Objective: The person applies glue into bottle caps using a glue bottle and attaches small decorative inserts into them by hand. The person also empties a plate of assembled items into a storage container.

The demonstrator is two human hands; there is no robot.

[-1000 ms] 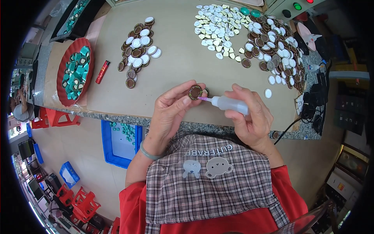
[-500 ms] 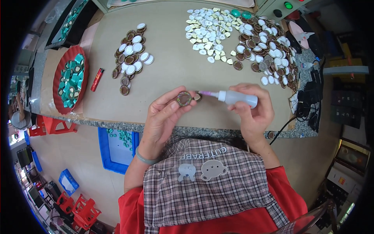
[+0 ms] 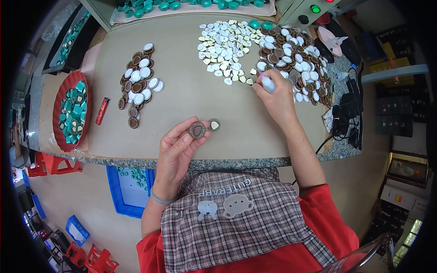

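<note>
Disc (image 3: 197, 130), brown, speckle-rimmed, is pinched by left hand (image 3: 179, 142); right hand (image 3: 279, 96) grips bottle (image 3: 268, 84).

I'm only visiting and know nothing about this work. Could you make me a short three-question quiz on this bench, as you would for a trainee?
1. Pick one: what is in the left hand?
A) a green cup
B) a brown disc
C) a blue tray
2. True or false: the right hand holds a bottle.
3. What lies between the red scalloped dish and the smaller disc pile?

Key: 1. B; 2. True; 3. A red tube.
</note>
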